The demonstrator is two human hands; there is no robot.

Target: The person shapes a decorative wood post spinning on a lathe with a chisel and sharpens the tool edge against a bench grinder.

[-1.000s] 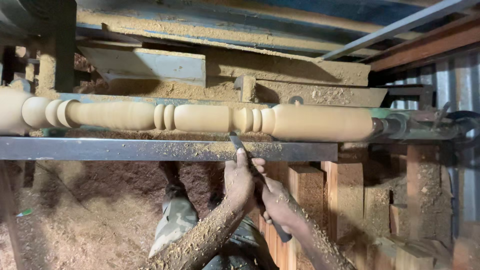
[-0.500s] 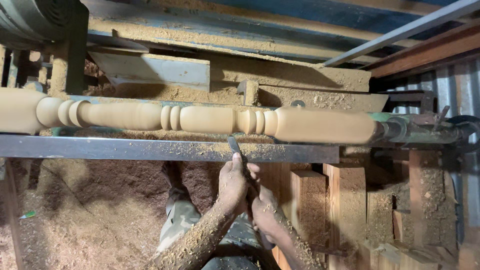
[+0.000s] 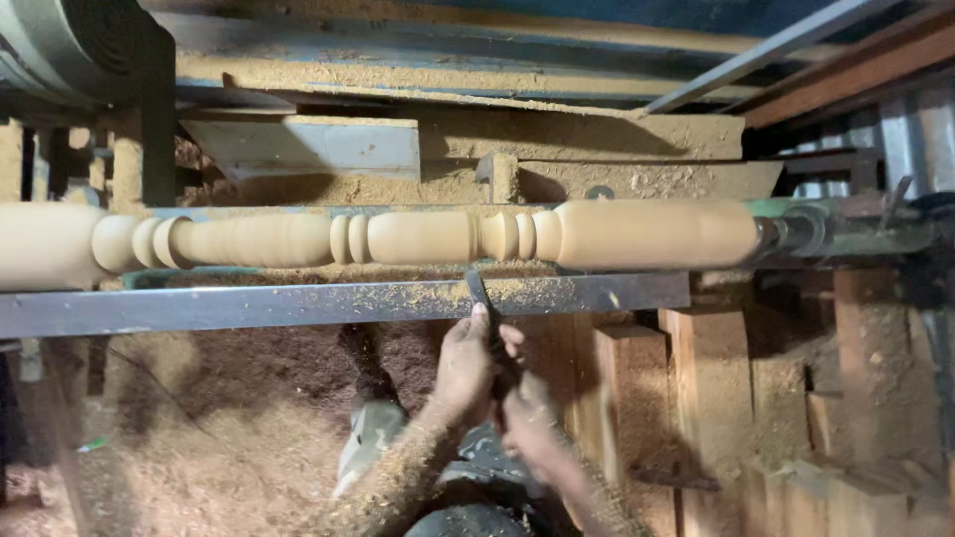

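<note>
A pale turned wooden spindle (image 3: 418, 239) with beads and grooves lies across a lathe from left to right. Below it runs a flat metal tool rest (image 3: 298, 303) dusted with shavings. My left hand (image 3: 464, 363) grips the blade of a dark chisel (image 3: 478, 295) that lies over the rest, its tip near the spindle's beaded section. My right hand (image 3: 530, 423) is closed on the chisel's handle lower down, close beside the left. Both forearms are coated in sawdust.
Sawdust covers the floor (image 3: 199, 447) and the lathe bed (image 3: 597, 139). Stacked wooden blocks (image 3: 716, 398) stand at the right under the tailstock (image 3: 846, 234). The headstock pulley (image 3: 70, 50) is at the upper left. My legs show under the rest.
My right hand has drawn up closer to the left. The chisel stays on the rest at the beaded section.
</note>
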